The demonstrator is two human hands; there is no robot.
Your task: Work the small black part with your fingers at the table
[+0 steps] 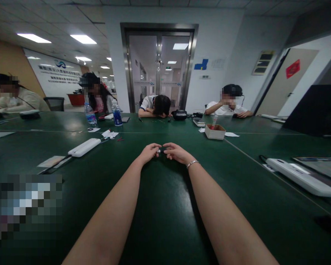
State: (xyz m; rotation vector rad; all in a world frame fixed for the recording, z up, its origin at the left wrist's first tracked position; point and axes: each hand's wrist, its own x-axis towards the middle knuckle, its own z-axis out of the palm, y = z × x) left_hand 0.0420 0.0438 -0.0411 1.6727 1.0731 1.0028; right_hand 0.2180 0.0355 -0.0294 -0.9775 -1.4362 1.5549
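Note:
Both my arms reach forward over a dark green table [160, 206]. My left hand [149, 152] and my right hand [176, 151] meet at the middle of the table with their fingers curled. Between the fingertips sits a small dark object with a pale glint [161, 150]; it is too small to name. Both hands pinch it from either side. A thin silver bracelet [192, 163] circles my right wrist.
A white power strip [84, 147] lies to the left, another [302, 176] to the right. A small cardboard box [215, 131] stands beyond my hands. Water bottles [117, 116] stand at the far edge. Several people sit round the table; one rests their head down.

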